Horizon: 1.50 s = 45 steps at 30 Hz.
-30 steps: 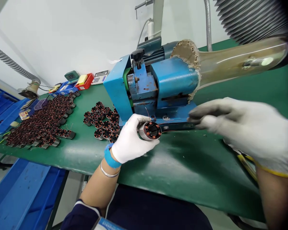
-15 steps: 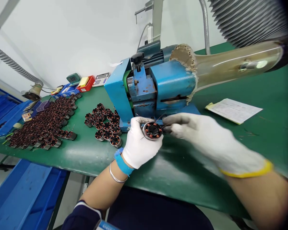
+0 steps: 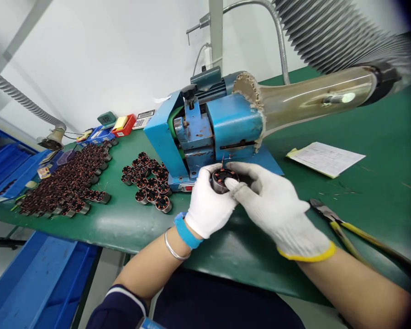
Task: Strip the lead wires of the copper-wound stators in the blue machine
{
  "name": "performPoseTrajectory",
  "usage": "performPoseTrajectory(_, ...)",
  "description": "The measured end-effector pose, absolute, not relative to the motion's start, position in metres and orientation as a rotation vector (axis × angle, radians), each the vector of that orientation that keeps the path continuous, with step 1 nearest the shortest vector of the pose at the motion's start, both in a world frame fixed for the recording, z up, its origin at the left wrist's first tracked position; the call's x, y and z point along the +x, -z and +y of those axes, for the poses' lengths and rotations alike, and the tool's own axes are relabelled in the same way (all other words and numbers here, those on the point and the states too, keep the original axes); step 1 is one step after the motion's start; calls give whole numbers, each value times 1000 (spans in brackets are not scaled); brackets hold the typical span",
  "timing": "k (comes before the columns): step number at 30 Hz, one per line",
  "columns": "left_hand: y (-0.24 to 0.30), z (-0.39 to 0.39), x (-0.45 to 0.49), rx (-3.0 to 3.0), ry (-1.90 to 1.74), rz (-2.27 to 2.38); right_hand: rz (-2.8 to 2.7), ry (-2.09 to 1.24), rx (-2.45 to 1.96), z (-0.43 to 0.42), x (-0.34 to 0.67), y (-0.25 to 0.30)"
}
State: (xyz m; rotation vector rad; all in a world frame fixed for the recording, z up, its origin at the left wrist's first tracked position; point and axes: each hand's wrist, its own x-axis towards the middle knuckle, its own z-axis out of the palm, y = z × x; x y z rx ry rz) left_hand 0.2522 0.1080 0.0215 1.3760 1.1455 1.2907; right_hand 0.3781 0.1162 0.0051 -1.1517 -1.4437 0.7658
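- Well, we have a small wound motor stator [image 3: 222,180] held clear of the bench [image 3: 380,183], just in front of the base of a blue bench machine [image 3: 233,125].
- Our left hand [image 3: 208,203] curls its fingers [image 3: 205,176] around the stator's metal shell, pinching it from below and behind.
- Our right hand [image 3: 270,205] has its fingers [image 3: 234,185] pressed close together, tips at the stator's end face; we cannot tell whether they pinch a wire.
- We judge the stator stiff and dense for its size, and the gloves may slip on its smooth shell. The thin leads and windings look fragile, so the shell seems the best place to grip.
- Close on our left stands a batch of matching stators [image 3: 147,183], with little room between.
- The machine's base sits just behind our hands, and the bench's front edge runs just below them.
- Open green bench lies to the right, between a paper sheet [image 3: 325,158] and yellow-handled diagonal cutters [image 3: 332,219].
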Motion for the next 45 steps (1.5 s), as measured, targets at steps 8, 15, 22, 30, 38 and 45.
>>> performPoseTrajectory(8, -26, 127, 268, 1439, -1393, 1298, -1104, -967, -1010, 124, 364, -14)
performPoseTrajectory(15, -34, 136, 272, 1544, -1382, 1416, -983, -1111, -915, 133, 364, -21)
performPoseTrajectory(22, -40, 139, 271, 1639, -1358, 1387, -899, -1162, -877, 132, 363, -21)
performPoseTrajectory(30, -31, 138, 269, 1706, -1391, 1376, -954, -1075, -849, 133, 362, -10)
performPoseTrajectory(38, -42, 139, 269, 1744, -1337, 1367, -910, -1114, -859, 134, 361, -7)
performPoseTrajectory(45, -28, 113, 251, 1666, -1350, 1204, -1063, -898, -919, 112, 354, 9)
